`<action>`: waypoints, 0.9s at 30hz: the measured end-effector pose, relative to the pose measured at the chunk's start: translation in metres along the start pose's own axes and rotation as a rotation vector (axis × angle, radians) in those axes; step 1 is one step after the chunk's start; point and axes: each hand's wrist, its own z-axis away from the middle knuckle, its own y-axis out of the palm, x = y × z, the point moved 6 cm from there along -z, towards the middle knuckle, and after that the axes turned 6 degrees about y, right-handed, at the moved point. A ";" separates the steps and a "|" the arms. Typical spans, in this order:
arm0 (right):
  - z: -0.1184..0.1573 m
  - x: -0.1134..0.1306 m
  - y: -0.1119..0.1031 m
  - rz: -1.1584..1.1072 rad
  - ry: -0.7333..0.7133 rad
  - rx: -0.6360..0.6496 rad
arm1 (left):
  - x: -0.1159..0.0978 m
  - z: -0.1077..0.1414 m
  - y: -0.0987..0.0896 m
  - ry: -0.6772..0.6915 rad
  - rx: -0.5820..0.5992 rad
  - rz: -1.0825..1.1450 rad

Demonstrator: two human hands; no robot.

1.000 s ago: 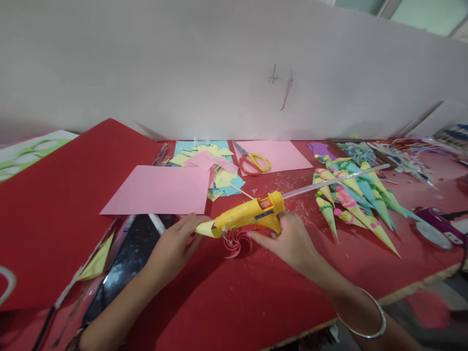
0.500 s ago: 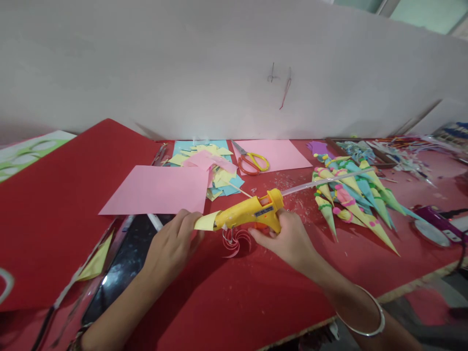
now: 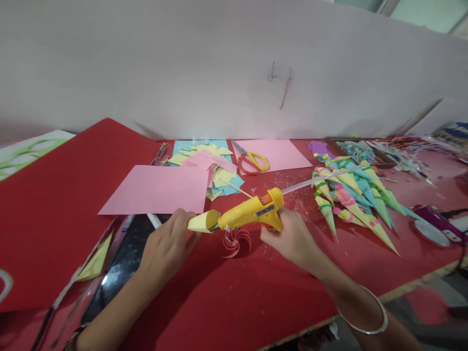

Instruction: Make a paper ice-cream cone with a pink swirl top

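Note:
My right hand [image 3: 288,236] is wrapped round the handle of a yellow glue gun [image 3: 248,209], whose nozzle points left. A clear glue stick [image 3: 303,184] sticks out of its back end. My left hand [image 3: 171,239] pinches a pale yellow paper cone [image 3: 201,222], its open rim turned toward the nozzle. The nozzle tip is at the cone's mouth; whether it touches the paper I cannot tell. Below the gun, a pink curled paper spiral [image 3: 237,242] lies on the red table [image 3: 234,297].
Decorated paper cones [image 3: 351,190] are piled at the right. Scissors [image 3: 253,163] rest on pink paper behind cut paper scraps [image 3: 219,168]. A pink sheet [image 3: 157,190] partly covers a black phone-like slab [image 3: 124,263]. A large red sheet [image 3: 73,204] stands at the left.
The cone has shifted slightly left and tipped so its open mouth now shows. The glue gun has drawn a little to the right, its nozzle less deep in the cone.

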 end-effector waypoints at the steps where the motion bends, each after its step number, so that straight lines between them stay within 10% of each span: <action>1: 0.000 -0.001 0.000 0.012 0.002 0.001 | 0.001 0.000 0.000 -0.008 -0.002 0.000; 27: -0.001 -0.003 -0.007 0.292 -0.079 -0.202 | 0.010 0.006 0.019 -0.282 0.316 0.284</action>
